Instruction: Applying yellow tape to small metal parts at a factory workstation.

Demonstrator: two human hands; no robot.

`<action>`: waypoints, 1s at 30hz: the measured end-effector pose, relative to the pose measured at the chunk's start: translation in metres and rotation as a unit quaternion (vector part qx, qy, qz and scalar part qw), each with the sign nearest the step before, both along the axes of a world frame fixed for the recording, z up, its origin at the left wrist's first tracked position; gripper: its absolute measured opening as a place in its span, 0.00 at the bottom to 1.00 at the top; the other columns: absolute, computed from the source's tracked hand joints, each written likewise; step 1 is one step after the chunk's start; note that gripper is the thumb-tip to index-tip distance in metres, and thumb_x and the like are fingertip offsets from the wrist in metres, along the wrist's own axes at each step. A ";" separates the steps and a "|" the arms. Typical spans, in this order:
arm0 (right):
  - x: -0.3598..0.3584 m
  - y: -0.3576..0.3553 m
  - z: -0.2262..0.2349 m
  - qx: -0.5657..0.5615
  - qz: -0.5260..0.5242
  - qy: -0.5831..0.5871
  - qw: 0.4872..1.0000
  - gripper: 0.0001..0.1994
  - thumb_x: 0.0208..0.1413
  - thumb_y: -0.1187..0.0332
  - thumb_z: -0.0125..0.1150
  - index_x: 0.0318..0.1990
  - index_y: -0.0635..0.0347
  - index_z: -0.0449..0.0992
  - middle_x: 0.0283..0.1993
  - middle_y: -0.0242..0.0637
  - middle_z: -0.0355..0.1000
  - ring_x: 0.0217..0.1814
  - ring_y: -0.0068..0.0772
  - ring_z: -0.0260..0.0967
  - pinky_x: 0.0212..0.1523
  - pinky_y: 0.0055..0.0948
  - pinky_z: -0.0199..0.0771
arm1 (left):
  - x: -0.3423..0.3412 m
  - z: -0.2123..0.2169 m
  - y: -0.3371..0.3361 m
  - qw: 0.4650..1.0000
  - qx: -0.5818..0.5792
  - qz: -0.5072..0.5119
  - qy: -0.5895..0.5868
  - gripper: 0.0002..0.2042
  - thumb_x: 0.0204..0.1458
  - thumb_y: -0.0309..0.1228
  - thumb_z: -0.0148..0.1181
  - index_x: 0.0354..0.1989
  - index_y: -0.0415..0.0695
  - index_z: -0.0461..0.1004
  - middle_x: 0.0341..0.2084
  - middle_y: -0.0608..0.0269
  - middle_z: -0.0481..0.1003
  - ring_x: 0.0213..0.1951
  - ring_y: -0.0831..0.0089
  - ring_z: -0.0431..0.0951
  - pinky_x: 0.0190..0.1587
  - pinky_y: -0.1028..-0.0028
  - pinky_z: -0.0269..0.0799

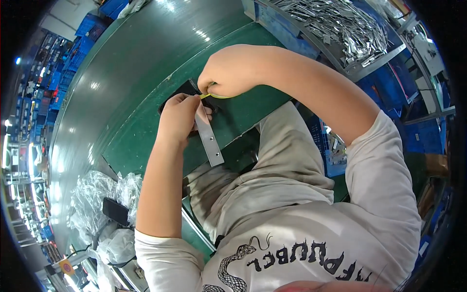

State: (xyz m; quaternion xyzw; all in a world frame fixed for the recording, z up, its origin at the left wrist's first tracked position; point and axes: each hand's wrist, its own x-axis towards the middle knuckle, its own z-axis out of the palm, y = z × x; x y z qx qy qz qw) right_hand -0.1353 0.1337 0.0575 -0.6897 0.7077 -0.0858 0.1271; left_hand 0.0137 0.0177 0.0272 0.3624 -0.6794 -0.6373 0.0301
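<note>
My left hand (177, 119) grips a flat grey metal strip (210, 140) with small holes, its lower end pointing toward my lap. A black flat part (187, 89) lies under both hands on the green table (146, 63). My right hand (228, 73) is closed, pinching a thin yellow-green band (214, 96) at the strip's upper end. The top of the strip is hidden behind my fingers.
A blue tray (287, 34) heaped with several shiny metal strips (340, 24) stands at the back right. Crumpled clear plastic bags (97, 199) and a black flat object (115, 210) lie at the lower left. Blue crates (92, 24) line the far left.
</note>
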 end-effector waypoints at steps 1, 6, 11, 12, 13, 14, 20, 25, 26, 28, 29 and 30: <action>-0.001 -0.004 -0.001 0.000 -0.001 -0.002 1.000 0.13 0.54 0.65 0.50 0.41 0.50 0.81 0.36 0.37 0.78 0.39 0.44 0.74 0.40 0.41 0.74 | -0.003 -0.002 -0.004 1.000 0.000 -0.001 -0.002 0.08 0.58 0.29 0.51 0.36 0.35 0.69 0.22 0.56 0.77 0.23 0.68 0.78 0.28 0.71 0.75; -0.004 -0.018 -0.005 0.047 0.001 0.033 0.998 0.14 0.54 0.66 0.49 0.42 0.49 0.81 0.41 0.35 0.78 0.43 0.41 0.75 0.43 0.41 0.74 | -0.009 -0.015 -0.017 0.999 0.049 0.000 -0.015 0.08 0.57 0.28 0.50 0.37 0.35 0.69 0.24 0.55 0.77 0.25 0.66 0.79 0.29 0.70 0.76; -0.007 -0.024 -0.006 0.038 0.003 0.027 0.999 0.14 0.54 0.66 0.49 0.42 0.49 0.81 0.40 0.35 0.78 0.43 0.41 0.75 0.43 0.40 0.74 | -0.012 -0.016 -0.020 0.998 0.066 0.016 -0.015 0.08 0.57 0.28 0.49 0.38 0.34 0.69 0.25 0.55 0.77 0.26 0.66 0.79 0.30 0.69 0.77; -0.008 -0.025 -0.008 0.026 0.004 0.027 0.999 0.14 0.54 0.66 0.49 0.42 0.49 0.81 0.40 0.35 0.78 0.43 0.40 0.75 0.43 0.40 0.74 | -0.013 -0.016 -0.021 0.997 0.070 0.021 -0.007 0.08 0.57 0.28 0.49 0.39 0.34 0.69 0.25 0.54 0.77 0.26 0.66 0.79 0.30 0.69 0.77; -0.009 -0.024 -0.009 0.027 0.005 0.026 0.999 0.14 0.54 0.66 0.49 0.42 0.49 0.81 0.40 0.35 0.78 0.43 0.40 0.75 0.43 0.40 0.74 | -0.014 -0.016 -0.021 0.997 0.070 0.022 -0.007 0.08 0.57 0.28 0.49 0.39 0.34 0.69 0.25 0.54 0.77 0.26 0.66 0.79 0.30 0.69 0.77; -0.009 -0.023 -0.007 0.023 0.000 0.031 0.999 0.14 0.54 0.66 0.49 0.41 0.49 0.81 0.40 0.35 0.78 0.43 0.41 0.75 0.43 0.41 0.74 | -0.015 -0.015 -0.021 0.997 0.075 0.026 -0.003 0.08 0.57 0.28 0.49 0.39 0.34 0.69 0.25 0.54 0.76 0.25 0.66 0.78 0.30 0.69 0.77; -0.011 -0.021 -0.003 -0.002 0.000 0.029 1.000 0.13 0.54 0.66 0.50 0.41 0.48 0.81 0.39 0.36 0.78 0.42 0.42 0.75 0.42 0.42 0.74 | -0.018 -0.013 -0.023 0.997 0.069 0.037 -0.001 0.09 0.58 0.28 0.49 0.40 0.34 0.69 0.25 0.55 0.76 0.24 0.67 0.78 0.28 0.67 0.76; -0.016 -0.017 -0.016 -0.002 -0.007 0.042 0.999 0.12 0.54 0.67 0.50 0.41 0.50 0.80 0.38 0.36 0.78 0.40 0.43 0.75 0.41 0.42 0.74 | -0.017 -0.021 -0.022 0.996 0.080 0.036 -0.003 0.09 0.58 0.29 0.49 0.40 0.35 0.69 0.25 0.56 0.76 0.24 0.67 0.77 0.28 0.67 0.75; -0.016 -0.017 -0.018 0.003 -0.011 0.043 0.999 0.12 0.54 0.66 0.50 0.41 0.51 0.80 0.37 0.37 0.78 0.40 0.44 0.75 0.41 0.43 0.74 | -0.016 -0.020 -0.021 0.996 0.078 0.041 -0.008 0.09 0.59 0.29 0.50 0.40 0.35 0.70 0.25 0.56 0.76 0.25 0.67 0.76 0.30 0.68 0.74; -0.016 -0.016 -0.025 0.008 -0.014 0.043 0.999 0.12 0.55 0.66 0.51 0.42 0.51 0.80 0.37 0.37 0.78 0.40 0.44 0.75 0.40 0.43 0.74 | -0.010 -0.018 -0.020 0.996 0.077 0.049 -0.013 0.09 0.59 0.29 0.51 0.40 0.36 0.71 0.26 0.57 0.75 0.26 0.67 0.76 0.32 0.70 0.73; -0.017 -0.014 -0.032 -0.036 -0.017 0.058 0.998 0.11 0.55 0.65 0.52 0.42 0.51 0.79 0.35 0.37 0.77 0.38 0.44 0.75 0.39 0.43 0.74 | -0.006 -0.017 -0.019 0.997 0.056 0.051 0.005 0.08 0.59 0.30 0.51 0.38 0.37 0.70 0.24 0.58 0.75 0.23 0.69 0.75 0.28 0.70 0.72; -0.020 -0.010 -0.041 -0.079 -0.021 0.074 0.994 0.11 0.56 0.65 0.53 0.42 0.50 0.79 0.33 0.37 0.76 0.37 0.44 0.75 0.37 0.43 0.73 | -0.003 -0.015 -0.017 0.998 0.034 0.054 0.024 0.08 0.60 0.31 0.51 0.37 0.37 0.69 0.22 0.60 0.74 0.21 0.71 0.74 0.24 0.71 0.72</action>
